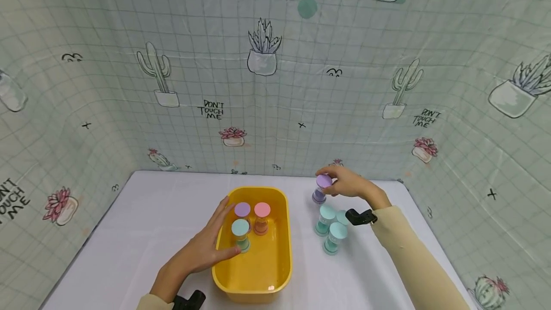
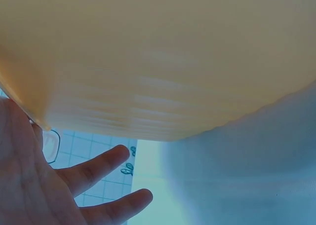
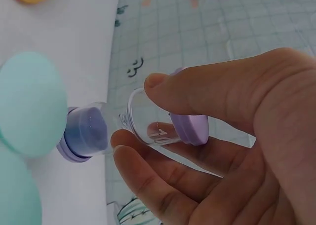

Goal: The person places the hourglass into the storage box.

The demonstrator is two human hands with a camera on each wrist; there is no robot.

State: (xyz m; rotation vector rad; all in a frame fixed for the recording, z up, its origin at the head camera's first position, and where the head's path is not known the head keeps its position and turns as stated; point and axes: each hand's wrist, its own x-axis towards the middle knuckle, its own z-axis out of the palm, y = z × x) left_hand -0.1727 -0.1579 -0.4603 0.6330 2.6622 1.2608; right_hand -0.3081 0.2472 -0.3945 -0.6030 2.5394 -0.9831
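My right hand (image 1: 350, 183) holds a purple-capped sand timer (image 1: 319, 197) by its upper part at the table's back right. In the right wrist view, the thumb and fingers are around the clear glass and upper cap of this timer (image 3: 190, 129), with purple sand in its lower bulb. My left hand (image 1: 200, 249) is at the left rim of a yellow bin (image 1: 254, 274), fingers spread and thumb over the rim. In the left wrist view, two straight fingers (image 2: 94, 170) extend past the bin's outer wall (image 2: 163, 62). Inside the bin stand purple (image 1: 242, 209), pink (image 1: 262, 210) and teal (image 1: 240, 227) sand timers.
Three teal sand timers, one in front (image 1: 337, 231), one at left (image 1: 327, 213) and one partly hidden (image 1: 342, 216), stand close together right of the bin. White cloth (image 1: 146, 224) covers the table. Behind and beside it hangs a grid-patterned curtain (image 1: 284, 94) with cactus drawings.
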